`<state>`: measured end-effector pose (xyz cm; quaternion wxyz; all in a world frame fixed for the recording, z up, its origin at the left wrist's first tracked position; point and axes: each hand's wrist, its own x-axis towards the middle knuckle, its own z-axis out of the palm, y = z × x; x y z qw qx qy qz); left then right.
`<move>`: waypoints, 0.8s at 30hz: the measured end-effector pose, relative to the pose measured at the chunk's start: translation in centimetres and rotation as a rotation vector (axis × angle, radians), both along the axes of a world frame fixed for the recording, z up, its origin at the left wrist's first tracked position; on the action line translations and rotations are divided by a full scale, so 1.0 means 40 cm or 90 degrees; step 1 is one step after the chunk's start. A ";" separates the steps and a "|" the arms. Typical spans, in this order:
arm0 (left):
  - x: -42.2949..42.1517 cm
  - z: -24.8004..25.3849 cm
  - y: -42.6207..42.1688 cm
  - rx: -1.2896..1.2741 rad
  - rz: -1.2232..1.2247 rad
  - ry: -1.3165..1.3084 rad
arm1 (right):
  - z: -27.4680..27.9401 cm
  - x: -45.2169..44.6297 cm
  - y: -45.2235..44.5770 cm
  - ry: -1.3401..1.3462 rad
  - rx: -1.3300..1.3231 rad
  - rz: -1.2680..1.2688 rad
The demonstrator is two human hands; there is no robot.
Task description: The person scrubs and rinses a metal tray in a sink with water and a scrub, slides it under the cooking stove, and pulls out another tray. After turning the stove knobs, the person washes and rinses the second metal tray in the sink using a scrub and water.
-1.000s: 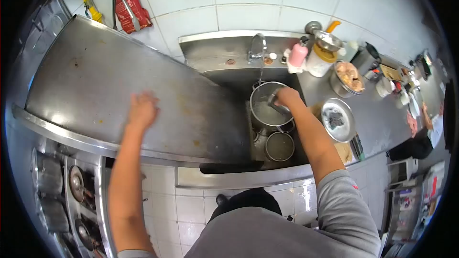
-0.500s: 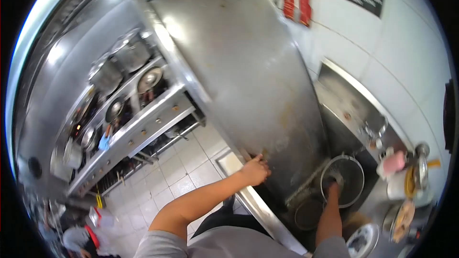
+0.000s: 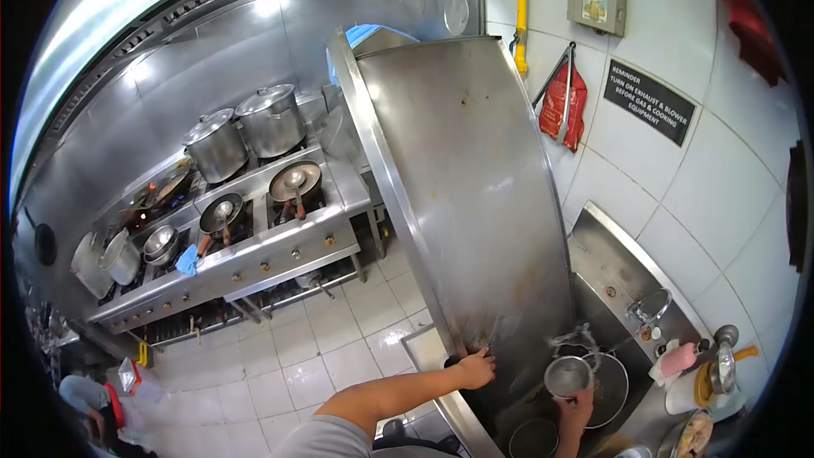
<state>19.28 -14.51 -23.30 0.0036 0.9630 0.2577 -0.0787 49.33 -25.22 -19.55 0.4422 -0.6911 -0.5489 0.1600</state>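
My right hand (image 3: 577, 411) grips a small round metal bowl (image 3: 566, 378) above the sink, with water splashing just beyond its rim. A larger round metal pot (image 3: 612, 394) stands right behind it in the sink. Fingers curled, my left hand (image 3: 476, 369) is closed at the lower left edge of a large stainless-steel panel (image 3: 475, 178). That panel stretches away from me, its near end by the sink, and brownish stains mark its lower part. Another round vessel (image 3: 534, 439) sits low in the sink.
A faucet (image 3: 651, 309) and a pink bottle (image 3: 677, 360) are on the sink's right side. To the left runs a stove (image 3: 246, 267) carrying pots and pans, with a flame at its far-left burner. A person (image 3: 85, 399) is at the lower left.
My right hand has come up from inside the larger pot with the small bowl, and water now splashes ahead of it. My left hand stays at the panel's edge. The view has tilted upward.
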 end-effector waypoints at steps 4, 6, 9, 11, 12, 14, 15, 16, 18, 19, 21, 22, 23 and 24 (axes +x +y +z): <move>-0.030 0.056 0.023 0.076 0.002 0.068 | 0.187 -0.208 0.072 -0.047 -0.071 0.200; -0.088 0.196 0.051 0.109 0.026 0.141 | 0.284 -0.324 0.166 -0.179 -0.006 0.291; -0.195 0.396 0.157 0.131 0.175 0.146 | 0.507 -0.472 0.333 -0.310 0.134 0.377; -0.331 0.471 0.290 0.333 0.083 -0.087 | 0.649 -0.548 0.455 -0.350 0.122 0.390; -0.354 0.652 0.305 0.255 0.119 0.087 | 0.702 -0.575 0.524 -0.407 0.177 0.371; -0.453 0.755 0.453 0.273 0.213 -0.101 | 0.779 -0.610 0.664 -0.381 0.243 0.337; -0.479 0.865 0.463 0.345 0.208 -0.021 | 0.832 -0.621 0.701 -0.342 0.211 0.326; -0.500 0.933 0.506 0.397 0.251 0.072 | 0.872 -0.617 0.744 -0.271 0.175 0.342; -0.538 0.998 0.566 0.521 0.385 0.043 | 0.856 -0.588 0.759 -0.192 0.126 0.341; -0.540 1.005 0.569 0.553 0.426 -0.046 | 0.841 -0.569 0.754 -0.127 0.116 0.339; -0.525 0.971 0.577 0.571 0.416 -0.086 | 0.790 -0.533 0.738 -0.067 0.171 0.348; -0.514 0.934 0.565 0.552 0.364 -0.053 | 0.731 -0.506 0.712 -0.072 0.232 0.364; -0.492 0.883 0.542 0.534 0.314 -0.020 | 0.687 -0.481 0.672 -0.087 0.230 0.360; -0.471 0.813 0.518 0.510 0.266 -0.006 | 0.643 -0.453 0.628 -0.103 0.230 0.355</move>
